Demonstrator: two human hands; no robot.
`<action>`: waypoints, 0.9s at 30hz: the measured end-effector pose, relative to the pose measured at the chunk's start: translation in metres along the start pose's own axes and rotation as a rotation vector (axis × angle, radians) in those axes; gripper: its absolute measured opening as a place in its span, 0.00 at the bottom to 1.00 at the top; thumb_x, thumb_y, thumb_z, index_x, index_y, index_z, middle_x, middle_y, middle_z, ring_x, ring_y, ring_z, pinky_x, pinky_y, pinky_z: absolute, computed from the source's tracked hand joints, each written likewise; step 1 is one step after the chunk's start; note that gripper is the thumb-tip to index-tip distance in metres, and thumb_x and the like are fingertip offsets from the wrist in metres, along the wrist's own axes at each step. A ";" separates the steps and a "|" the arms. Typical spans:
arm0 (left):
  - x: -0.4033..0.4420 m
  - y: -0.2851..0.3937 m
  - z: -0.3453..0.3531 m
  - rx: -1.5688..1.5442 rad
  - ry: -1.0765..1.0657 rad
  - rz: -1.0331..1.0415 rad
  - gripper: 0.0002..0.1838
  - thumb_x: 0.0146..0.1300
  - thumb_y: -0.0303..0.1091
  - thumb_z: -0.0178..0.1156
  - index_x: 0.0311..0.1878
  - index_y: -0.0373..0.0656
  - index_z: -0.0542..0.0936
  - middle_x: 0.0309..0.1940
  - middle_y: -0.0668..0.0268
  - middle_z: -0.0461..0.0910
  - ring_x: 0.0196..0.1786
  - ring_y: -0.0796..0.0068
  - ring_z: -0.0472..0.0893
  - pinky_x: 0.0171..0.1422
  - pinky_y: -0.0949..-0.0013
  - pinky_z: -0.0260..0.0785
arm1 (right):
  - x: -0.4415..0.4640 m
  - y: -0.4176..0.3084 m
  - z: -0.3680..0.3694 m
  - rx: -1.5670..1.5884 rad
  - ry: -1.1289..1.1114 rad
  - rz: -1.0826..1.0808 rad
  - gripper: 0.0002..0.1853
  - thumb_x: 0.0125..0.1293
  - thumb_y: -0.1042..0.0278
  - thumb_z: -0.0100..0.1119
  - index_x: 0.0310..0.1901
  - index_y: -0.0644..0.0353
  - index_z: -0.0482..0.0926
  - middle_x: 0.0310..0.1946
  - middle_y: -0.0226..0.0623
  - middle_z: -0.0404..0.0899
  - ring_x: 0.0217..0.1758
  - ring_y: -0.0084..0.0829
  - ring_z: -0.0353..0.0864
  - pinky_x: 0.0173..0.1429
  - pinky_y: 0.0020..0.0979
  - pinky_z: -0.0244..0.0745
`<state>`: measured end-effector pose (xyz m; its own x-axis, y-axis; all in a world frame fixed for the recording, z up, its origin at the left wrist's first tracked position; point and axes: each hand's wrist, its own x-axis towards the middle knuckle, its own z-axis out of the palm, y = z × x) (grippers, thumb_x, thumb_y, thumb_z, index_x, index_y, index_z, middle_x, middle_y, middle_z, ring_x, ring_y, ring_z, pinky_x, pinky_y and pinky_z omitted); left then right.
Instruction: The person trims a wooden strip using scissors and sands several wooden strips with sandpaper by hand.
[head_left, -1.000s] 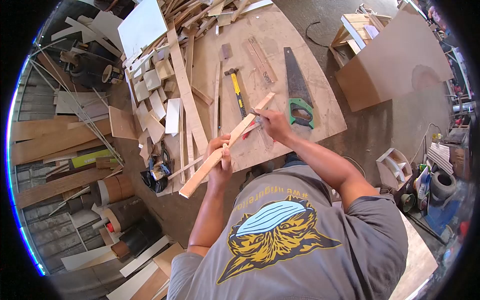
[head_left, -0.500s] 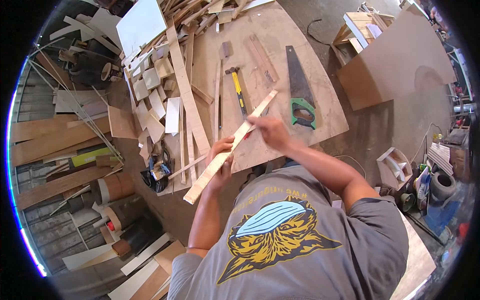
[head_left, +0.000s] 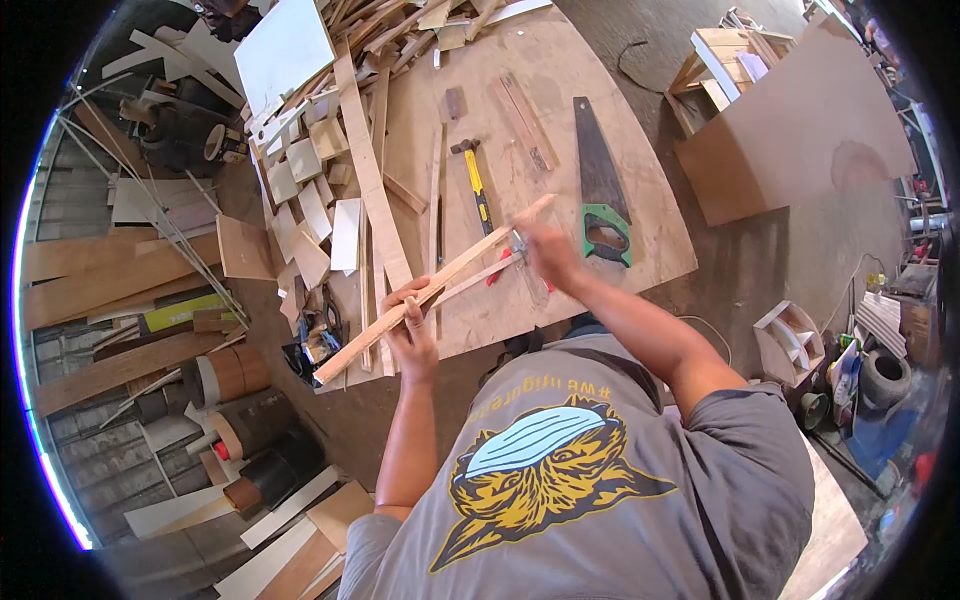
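Note:
A long, narrow wooden strip [head_left: 365, 345] is held at a slant above the near edge of the worktable [head_left: 640, 255]. My left hand [head_left: 412, 335] is closed around it, thumb across the near side. Farther up the same strip, my right hand [head_left: 550, 255] has its fingers bent against it, partly blurred. Beneath the right hand are red handles [head_left: 499, 268] of a tool, mostly hidden. Another thin strip [head_left: 475, 283] runs below the held one. Just beyond the hands lie a hammer [head_left: 474, 180] with a yellow and black handle and a green-handled handsaw [head_left: 603, 180].
Offcuts [head_left: 310, 210] are heaped on the table's left side, beside a long board [head_left: 370, 170]. Short wood pieces [head_left: 523, 122] lie near the far middle. A large brown panel [head_left: 790, 130] leans at the right. More boards [head_left: 120, 270] and rolls fill the floor at left.
The wooden strip has turned, showing a narrower face, and its near end has shifted left and up. My left hand has moved left along with it; my right hand stays near the far end.

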<state>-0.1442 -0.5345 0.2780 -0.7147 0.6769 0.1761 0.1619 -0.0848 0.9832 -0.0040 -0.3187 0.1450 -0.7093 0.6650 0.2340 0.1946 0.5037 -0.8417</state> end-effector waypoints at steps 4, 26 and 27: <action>0.004 0.003 0.002 -0.067 0.069 -0.062 0.13 0.82 0.38 0.46 0.55 0.37 0.68 0.57 0.48 0.77 0.60 0.60 0.80 0.67 0.56 0.77 | 0.009 0.006 -0.012 -0.052 -0.050 0.197 0.22 0.69 0.80 0.50 0.63 0.55 0.80 0.46 0.54 0.85 0.50 0.51 0.86 0.53 0.43 0.80; 0.032 0.014 -0.015 0.096 -0.093 -0.042 0.14 0.82 0.43 0.45 0.57 0.42 0.69 0.60 0.48 0.76 0.66 0.58 0.76 0.72 0.51 0.72 | 0.022 0.091 -0.001 -0.155 -0.045 0.222 0.23 0.68 0.78 0.48 0.64 0.60 0.78 0.51 0.56 0.83 0.51 0.55 0.84 0.56 0.46 0.79; 0.033 0.014 -0.016 0.097 -0.098 -0.039 0.14 0.82 0.43 0.45 0.57 0.43 0.69 0.60 0.48 0.76 0.66 0.57 0.76 0.72 0.51 0.72 | 0.025 0.090 0.000 -0.158 -0.030 0.298 0.23 0.68 0.78 0.48 0.64 0.59 0.77 0.51 0.57 0.82 0.51 0.56 0.83 0.57 0.47 0.78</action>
<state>-0.1763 -0.5250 0.2986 -0.6528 0.7467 0.1273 0.2035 0.0110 0.9790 -0.0039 -0.2569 0.0746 -0.6247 0.7804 -0.0270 0.4968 0.3706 -0.7848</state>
